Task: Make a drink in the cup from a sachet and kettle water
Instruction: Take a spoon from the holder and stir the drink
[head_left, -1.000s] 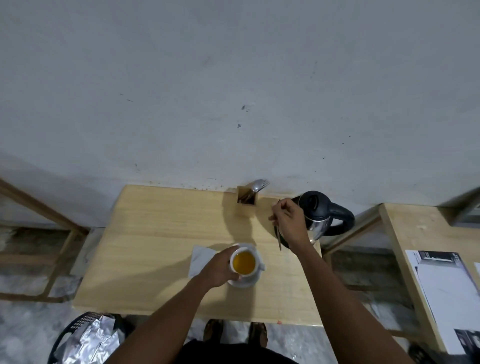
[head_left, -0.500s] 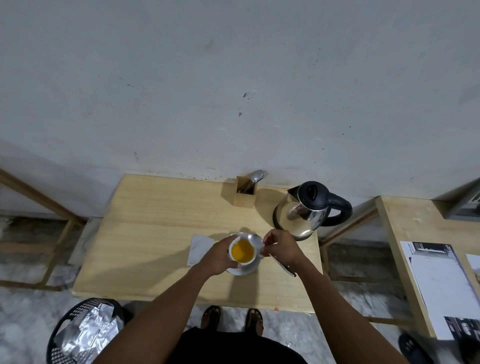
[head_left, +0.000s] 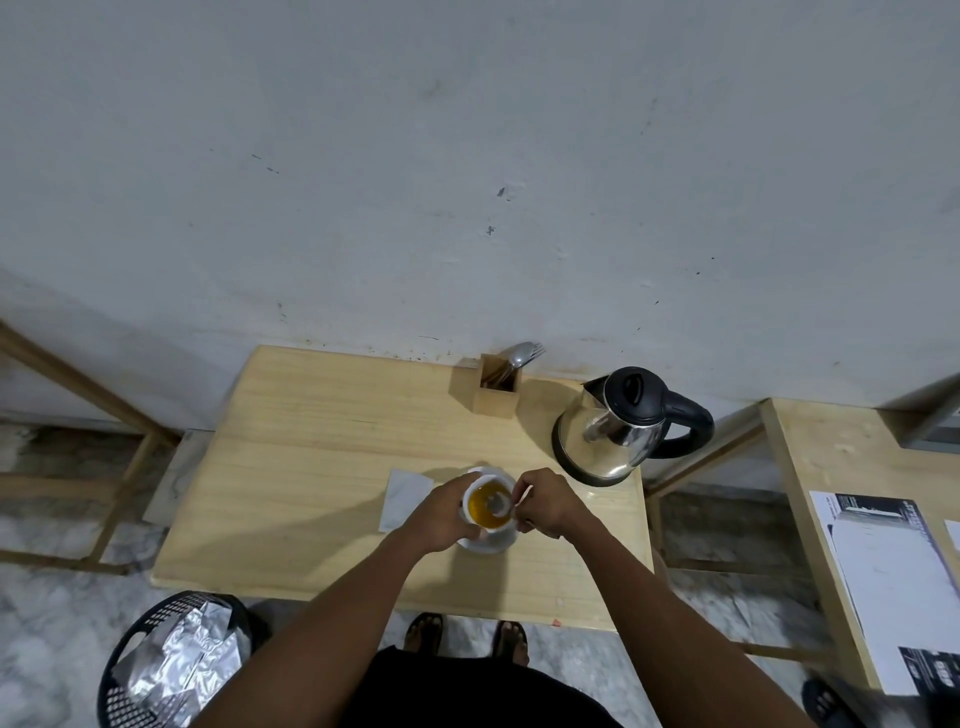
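Observation:
A white cup (head_left: 487, 506) full of amber drink stands on a white saucer (head_left: 485, 543) near the front of the wooden table (head_left: 322, 467). My left hand (head_left: 441, 512) wraps around the cup's left side. My right hand (head_left: 545, 501) pinches a metal spoon (head_left: 501, 506) whose bowl dips into the drink. The steel kettle (head_left: 618, 428) with a black lid and handle sits at the table's back right. A pale flat paper or sachet (head_left: 405, 499) lies just left of the cup.
A wooden cutlery holder (head_left: 493, 387) with a spoon and fork stands by the wall. A black basket (head_left: 171, 665) with foil wrappers is on the floor at front left. A second table (head_left: 810, 493) with printed papers stands to the right.
My right hand came from beside the kettle down to the cup with the spoon, and the spoon's bowl is now in the drink. My left hand stayed on the cup.

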